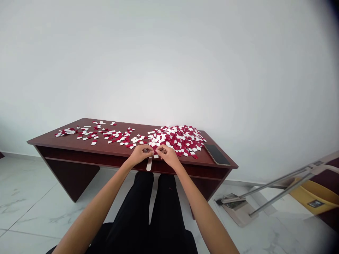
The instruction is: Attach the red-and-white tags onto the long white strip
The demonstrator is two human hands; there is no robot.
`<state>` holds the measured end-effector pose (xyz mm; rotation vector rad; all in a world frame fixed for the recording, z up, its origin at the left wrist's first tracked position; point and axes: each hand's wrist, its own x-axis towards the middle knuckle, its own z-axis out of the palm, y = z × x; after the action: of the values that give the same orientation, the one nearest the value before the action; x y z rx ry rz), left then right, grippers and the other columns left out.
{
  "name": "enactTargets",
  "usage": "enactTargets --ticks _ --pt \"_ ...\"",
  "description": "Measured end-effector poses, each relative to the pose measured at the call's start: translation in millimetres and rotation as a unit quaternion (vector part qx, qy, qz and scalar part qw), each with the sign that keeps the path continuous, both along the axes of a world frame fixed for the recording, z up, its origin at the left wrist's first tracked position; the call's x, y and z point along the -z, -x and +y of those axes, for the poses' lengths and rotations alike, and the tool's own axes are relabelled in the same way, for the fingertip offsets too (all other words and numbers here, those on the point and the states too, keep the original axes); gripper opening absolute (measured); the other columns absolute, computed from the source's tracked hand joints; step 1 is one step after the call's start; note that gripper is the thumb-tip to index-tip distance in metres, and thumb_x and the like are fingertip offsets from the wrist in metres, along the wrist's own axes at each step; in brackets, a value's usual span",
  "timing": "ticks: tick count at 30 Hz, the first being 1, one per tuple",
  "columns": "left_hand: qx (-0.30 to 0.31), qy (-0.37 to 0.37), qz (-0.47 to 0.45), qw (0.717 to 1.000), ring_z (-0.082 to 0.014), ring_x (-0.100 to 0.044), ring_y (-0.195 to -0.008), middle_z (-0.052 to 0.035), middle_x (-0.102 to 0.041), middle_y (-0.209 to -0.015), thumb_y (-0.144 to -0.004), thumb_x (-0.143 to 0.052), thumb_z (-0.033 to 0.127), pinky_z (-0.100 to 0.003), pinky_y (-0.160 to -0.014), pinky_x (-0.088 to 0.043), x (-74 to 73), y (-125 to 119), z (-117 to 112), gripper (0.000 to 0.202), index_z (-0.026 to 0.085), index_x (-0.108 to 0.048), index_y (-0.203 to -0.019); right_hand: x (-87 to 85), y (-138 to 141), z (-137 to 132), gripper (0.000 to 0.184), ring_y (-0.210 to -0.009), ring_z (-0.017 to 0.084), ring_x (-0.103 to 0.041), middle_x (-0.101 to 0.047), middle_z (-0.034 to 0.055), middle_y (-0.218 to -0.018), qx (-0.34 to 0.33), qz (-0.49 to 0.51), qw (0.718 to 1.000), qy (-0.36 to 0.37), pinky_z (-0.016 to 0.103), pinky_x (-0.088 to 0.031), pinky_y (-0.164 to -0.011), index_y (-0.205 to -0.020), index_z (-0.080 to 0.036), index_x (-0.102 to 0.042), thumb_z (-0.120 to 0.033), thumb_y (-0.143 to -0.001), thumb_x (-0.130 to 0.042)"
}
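On the dark wooden desk (79, 150), red-and-white paper pieces (87, 134) are scattered toward the far left. At the near edge, the left hand (141, 154) and right hand (166, 156) are brought together, the fingers (160, 150) closed in a tight pinch; what is held cannot be told, though a pale strip (149, 164) hangs below. A steady fingertip grip is advised. A heap of pieces (177, 139) lies behind, a black smartphone (217, 154) at the right edge; no writing is legible.

Between the left hand (140, 155) and the right hand (168, 157), the fingers hide whatever they pinch, and they cover the upper end of the pale flat stick (149, 164) below them. Far right of the grip, the picture's edge cuts off the yellow bin (315, 197). Just beyond the grip, the red-and-white pieces (177, 139) overlap, too small to make out singly.
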<state>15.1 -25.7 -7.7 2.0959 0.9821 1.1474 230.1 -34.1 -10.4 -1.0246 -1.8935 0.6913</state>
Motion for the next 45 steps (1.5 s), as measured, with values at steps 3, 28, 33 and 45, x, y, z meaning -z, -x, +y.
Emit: enactTargets --ticks 3,28,33,45 --pt "0.007 0.005 0.024 1.000 -0.0211 -0.067 -0.080 -0.0056 -0.075 -0.083 -0.087 -0.068 0.037 -0.029 -0.074 -0.049 0.4 -0.5 -1.8 0.019 0.020 -0.077 -0.084 0.0 0.9 -0.6 0.029 -0.063 0.017 -0.062 -0.070 0.0021 -0.082 0.011 -0.009 1.000 -0.019 0.030 -0.049 -0.063 -0.093 -0.023 -0.069 -0.050 -0.096 -0.059" --pt "-0.117 0.087 -0.002 0.989 -0.0259 -0.069 -0.090 -0.0132 -0.076 -0.103 -0.086 -0.066 0.058 -0.032 -0.071 -0.052 -27.8 35.4 68.2 0.046 0.017 -0.077 -0.103 -15.3 -14.4 -3.9 0.036 -0.071 0.020 -0.066 -0.071 0.0033 -0.078 -0.109 -0.014 0.992 0.054 0.033 -0.053 -0.076 -0.098 -0.021 -0.078 -0.053 -0.096 -0.061" --pt "-0.329 0.004 0.104 0.938 -0.0331 -0.067 -0.110 -0.0170 -0.074 -0.119 -0.092 -0.058 0.045 -0.039 -0.090 -0.050 -21.8 80.4 104.8 0.041 0.014 -0.075 -0.115 -12.9 -14.4 -3.3 0.034 -0.073 0.020 -0.066 -0.069 0.0024 -0.072 -0.107 -0.020 0.992 0.057 0.032 -0.053 -0.078 -0.097 -0.022 -0.079 -0.050 -0.097 -0.060" --pt "-0.419 0.003 0.032 0.908 -0.0272 -0.070 -0.093 -0.0075 -0.080 -0.098 -0.085 -0.059 0.032 -0.033 -0.083 -0.050 3.3 163.8 101.9 0.025 0.019 -0.079 -0.091 -11.9 -11.9 -1.1 0.034 -0.071 0.021 -0.065 -0.069 0.0024 -0.070 -0.100 -0.025 0.994 0.046 0.033 -0.051 -0.074 -0.097 -0.021 -0.078 -0.049 -0.098 -0.058"
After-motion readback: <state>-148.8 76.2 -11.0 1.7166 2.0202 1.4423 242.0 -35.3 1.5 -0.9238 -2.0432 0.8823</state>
